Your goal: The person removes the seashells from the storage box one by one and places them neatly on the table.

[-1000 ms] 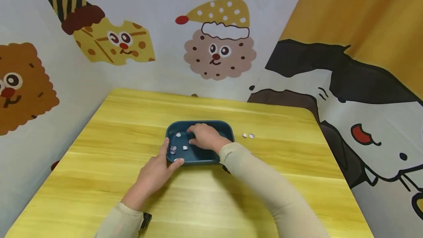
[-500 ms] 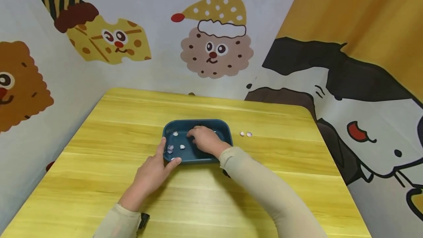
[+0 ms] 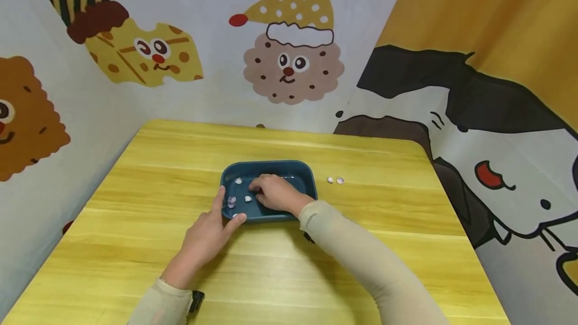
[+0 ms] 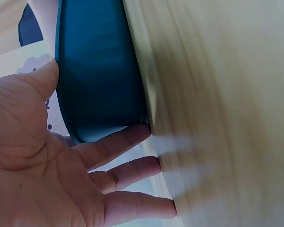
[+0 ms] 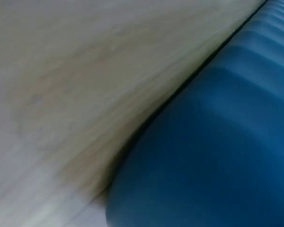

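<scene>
Head view: small pale pieces (image 3: pixel 248 198) are held in the blue tray (image 3: pixel 271 167). Over them the right grip (image 3: pixel 276 193) is bent, any catch impossible to tell; the tray's left end is braced by the spread left grip (image 3: pixel 206 237). Two more pieces (image 3: pixel 330 180) are seen on the bench (image 3: pixel 384 204). Contents could be jostled if the rim is knocked by the right wrist.

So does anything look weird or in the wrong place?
Maybe two small pale pieces: they lie on the table, right of the blue tray, while similar-looking pieces sit inside it. Nothing else stands out.
</scene>
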`<state>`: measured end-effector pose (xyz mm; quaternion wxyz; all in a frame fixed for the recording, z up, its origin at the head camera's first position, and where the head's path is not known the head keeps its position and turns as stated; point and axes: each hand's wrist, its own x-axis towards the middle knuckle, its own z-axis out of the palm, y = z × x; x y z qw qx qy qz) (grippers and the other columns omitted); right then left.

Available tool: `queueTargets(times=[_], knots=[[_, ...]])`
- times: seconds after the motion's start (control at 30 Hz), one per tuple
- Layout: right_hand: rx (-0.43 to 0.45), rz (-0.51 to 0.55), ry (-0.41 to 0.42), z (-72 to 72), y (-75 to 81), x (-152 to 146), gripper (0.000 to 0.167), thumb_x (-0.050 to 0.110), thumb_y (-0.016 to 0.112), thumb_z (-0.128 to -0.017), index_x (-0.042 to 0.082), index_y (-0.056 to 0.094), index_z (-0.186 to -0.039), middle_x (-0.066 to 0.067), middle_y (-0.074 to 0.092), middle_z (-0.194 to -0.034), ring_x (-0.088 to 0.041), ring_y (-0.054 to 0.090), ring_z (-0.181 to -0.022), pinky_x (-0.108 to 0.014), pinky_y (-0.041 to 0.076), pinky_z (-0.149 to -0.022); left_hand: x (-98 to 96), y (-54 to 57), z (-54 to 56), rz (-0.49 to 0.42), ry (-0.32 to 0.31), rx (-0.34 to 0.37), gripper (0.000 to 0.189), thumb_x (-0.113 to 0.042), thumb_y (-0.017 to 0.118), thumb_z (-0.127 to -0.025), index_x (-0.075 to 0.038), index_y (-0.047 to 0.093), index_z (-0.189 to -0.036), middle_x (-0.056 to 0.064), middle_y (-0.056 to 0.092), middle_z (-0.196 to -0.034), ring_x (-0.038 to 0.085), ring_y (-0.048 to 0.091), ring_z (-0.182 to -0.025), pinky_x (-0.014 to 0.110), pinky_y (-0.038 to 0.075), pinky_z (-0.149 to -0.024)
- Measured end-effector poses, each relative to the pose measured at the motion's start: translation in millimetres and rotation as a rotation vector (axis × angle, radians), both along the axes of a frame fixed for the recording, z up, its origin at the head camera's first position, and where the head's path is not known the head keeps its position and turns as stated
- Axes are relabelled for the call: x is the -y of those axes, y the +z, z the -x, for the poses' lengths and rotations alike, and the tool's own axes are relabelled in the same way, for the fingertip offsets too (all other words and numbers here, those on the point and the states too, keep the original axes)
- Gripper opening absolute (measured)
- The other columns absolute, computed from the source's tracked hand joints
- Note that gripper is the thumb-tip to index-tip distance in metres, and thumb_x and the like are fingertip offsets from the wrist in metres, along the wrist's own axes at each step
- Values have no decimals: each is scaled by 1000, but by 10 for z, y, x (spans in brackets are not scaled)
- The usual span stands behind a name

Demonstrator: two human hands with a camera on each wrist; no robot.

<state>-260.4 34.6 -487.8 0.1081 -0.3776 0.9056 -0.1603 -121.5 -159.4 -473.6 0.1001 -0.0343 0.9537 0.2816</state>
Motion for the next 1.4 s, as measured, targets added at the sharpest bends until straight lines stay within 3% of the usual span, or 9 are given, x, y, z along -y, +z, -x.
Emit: queueTargets(times=[0.2, 0.47, 0.7, 0.97, 1.4], knots=[[17, 1, 38, -7, 13, 36, 33, 21, 68, -107, 14, 71, -140, -4, 73, -135, -18, 69, -126, -36, 56, -110, -15, 12, 14, 15, 4, 6, 105, -71, 50, -104, -9, 0, -173, 41, 62, -139, 51, 69, -115, 56, 58, -75], [25, 21, 14, -25, -17, 39, 30, 20, 67, -107, 15, 73, -136, -1, 77, -129, -15, 72, -119, -33, 58, -105, -31, -7, 10, 24, 7, 24, 105, -71, 48, -105, -9, -2, -173, 42, 60, -141, 52, 67, -118, 59, 59, -79], [22, 17, 46, -30, -28, 50, 31, 24, 67, -107, 16, 73, -137, -1, 74, -135, -17, 69, -126, -34, 56, -109, -24, -20, 1, 27, 4, -3, 103, -70, 47, -106, -7, 1, -173, 42, 63, -135, 52, 68, -115, 59, 59, -78], [20, 29, 72, -61, -15, 128, 33, 33, 73, -104, 18, 75, -133, 0, 76, -123, -12, 71, -107, -29, 59, -95, -43, 2, 1, 18, 3, -30, 103, -70, 49, -105, -7, 3, -173, 42, 65, -130, 52, 70, -110, 56, 58, -71], [6, 8, 29, -105, 2, 176, 28, 28, 70, -106, 19, 76, -132, 1, 76, -129, -15, 72, -120, -32, 58, -103, -25, -4, 0, 17, 10, -23, 102, -68, 50, -105, -6, 4, -173, 43, 64, -132, 53, 69, -112, 58, 58, -74]])
